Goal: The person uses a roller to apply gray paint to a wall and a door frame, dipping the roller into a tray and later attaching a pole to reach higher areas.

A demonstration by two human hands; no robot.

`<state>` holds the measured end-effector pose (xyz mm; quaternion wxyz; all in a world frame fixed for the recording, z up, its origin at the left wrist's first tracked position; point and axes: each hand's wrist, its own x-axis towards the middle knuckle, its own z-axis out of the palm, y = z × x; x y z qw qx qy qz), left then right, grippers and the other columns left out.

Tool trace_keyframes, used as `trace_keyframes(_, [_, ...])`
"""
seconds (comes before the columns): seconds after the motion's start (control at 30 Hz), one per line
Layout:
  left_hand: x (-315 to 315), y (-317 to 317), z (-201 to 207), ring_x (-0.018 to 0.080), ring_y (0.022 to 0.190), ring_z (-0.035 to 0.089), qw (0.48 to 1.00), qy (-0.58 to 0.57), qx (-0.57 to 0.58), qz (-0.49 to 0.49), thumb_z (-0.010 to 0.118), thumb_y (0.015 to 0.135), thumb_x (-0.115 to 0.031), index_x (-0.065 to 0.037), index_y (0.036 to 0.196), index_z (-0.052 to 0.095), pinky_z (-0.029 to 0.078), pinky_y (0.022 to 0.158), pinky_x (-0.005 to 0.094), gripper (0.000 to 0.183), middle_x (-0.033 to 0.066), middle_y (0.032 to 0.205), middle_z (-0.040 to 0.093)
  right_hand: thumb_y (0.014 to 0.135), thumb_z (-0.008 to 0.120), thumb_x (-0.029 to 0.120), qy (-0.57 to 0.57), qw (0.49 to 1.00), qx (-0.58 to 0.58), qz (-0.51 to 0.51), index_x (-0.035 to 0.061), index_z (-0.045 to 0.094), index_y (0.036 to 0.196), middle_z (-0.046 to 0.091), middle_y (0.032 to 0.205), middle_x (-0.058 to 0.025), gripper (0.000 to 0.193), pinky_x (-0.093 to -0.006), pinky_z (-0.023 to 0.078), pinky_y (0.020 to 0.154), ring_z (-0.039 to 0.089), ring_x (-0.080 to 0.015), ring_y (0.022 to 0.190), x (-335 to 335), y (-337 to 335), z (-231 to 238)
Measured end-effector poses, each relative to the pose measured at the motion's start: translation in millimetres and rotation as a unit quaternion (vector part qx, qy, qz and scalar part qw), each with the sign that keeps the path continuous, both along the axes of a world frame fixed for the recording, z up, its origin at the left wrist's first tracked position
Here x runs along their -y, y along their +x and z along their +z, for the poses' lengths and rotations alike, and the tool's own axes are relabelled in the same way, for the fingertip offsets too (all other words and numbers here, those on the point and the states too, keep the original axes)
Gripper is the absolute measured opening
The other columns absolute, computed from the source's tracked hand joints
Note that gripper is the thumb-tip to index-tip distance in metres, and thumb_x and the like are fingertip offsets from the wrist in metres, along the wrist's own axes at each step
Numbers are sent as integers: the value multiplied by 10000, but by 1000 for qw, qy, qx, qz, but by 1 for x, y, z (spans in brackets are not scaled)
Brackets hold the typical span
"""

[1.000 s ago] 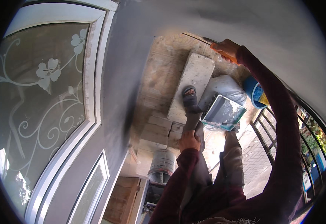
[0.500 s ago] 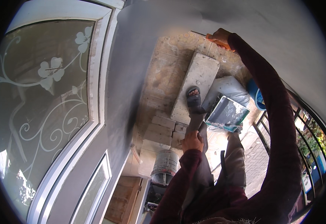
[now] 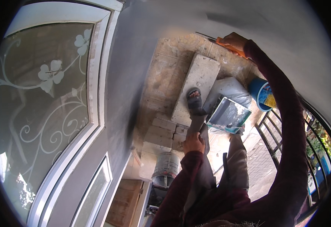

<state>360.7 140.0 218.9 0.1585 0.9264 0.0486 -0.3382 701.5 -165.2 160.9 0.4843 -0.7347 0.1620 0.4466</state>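
Working close to grey wall (image 3: pixel 279 30), above pale block (image 3: pixel 207 70), with paste-smeared tray (image 3: pixel 220 110) just beside the block. Bearing weight, apparently, on one sandalled foot (image 3: pixel 194 100) there: could overbalance by reaching further, or upset the tray by shifting a leg. Resting left hand (image 3: pixel 194 143) on left trouser leg (image 3: pixel 207 174), cannot tell how far open. Clamping right hand (image 3: pixel 235 41), fully closed, around orange-handled tool (image 3: pixel 231 49), well apart from tray, near wall; cannot tell blade (image 3: pixel 205 36) contact
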Motion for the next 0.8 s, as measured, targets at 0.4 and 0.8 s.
trace_keyframes(0.4, [3,1,3,296,874,622,1000,9,-9,-2,624,784,-197,-136,960,626,500,743,439,186,89,918,648,928,521,293,-29,999,16,15,-25,576,822,502,508,-79,340,-336,334,327,453,-155,366,-26,23,-23])
trace_keyframes(0.8, [-1,-3,-2,277,888,624,1000,-2,19,-6,616,782,-198,-135,932,624,498,705,453,163,68,882,652,896,478,273,1,1000,23,3,17,552,816,493,558,-58,278,-301,325,328,434,-131,383,0,-10,52])
